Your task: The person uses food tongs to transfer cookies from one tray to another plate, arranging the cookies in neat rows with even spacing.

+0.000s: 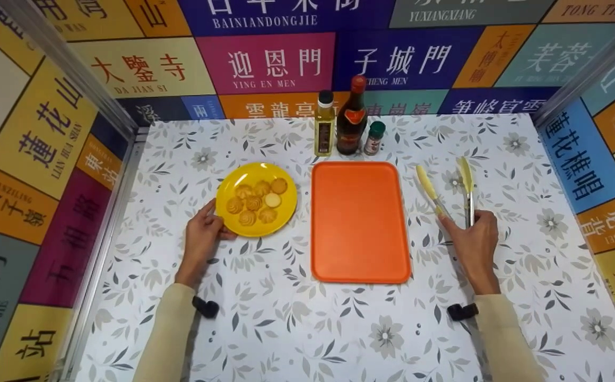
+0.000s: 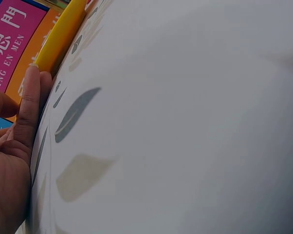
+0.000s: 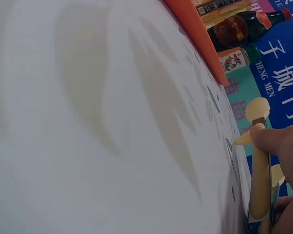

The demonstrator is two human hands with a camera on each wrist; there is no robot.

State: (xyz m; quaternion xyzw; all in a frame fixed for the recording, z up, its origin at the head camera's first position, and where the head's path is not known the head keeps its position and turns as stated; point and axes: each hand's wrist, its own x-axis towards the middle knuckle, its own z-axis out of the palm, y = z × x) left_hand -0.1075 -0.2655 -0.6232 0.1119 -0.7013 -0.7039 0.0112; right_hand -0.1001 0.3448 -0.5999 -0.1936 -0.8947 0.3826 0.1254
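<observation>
In the head view my left hand (image 1: 204, 228) holds the near-left rim of a yellow plate (image 1: 257, 231). Several swirled cookies (image 1: 254, 203) lie on that plate, along with a paler round one (image 1: 273, 200). The left wrist view shows fingers (image 2: 30, 97) meeting the rim of the yellow plate (image 2: 64, 36), low against the table. Over on the right, my right hand (image 1: 474, 241) grips tongs (image 1: 469, 199) with yellow tips and metal arms, their two arms spread apart. The thumb lies along one arm of the tongs (image 3: 260, 190) in the right wrist view.
An orange tray (image 1: 360, 223) lies between the plate and the tongs. Behind it stand an oil bottle (image 1: 325, 127), a dark red-capped sauce bottle (image 1: 352, 122) and a small green-capped shaker (image 1: 374, 139). Sign-patterned walls (image 1: 275, 63) border the floral table (image 1: 296, 339).
</observation>
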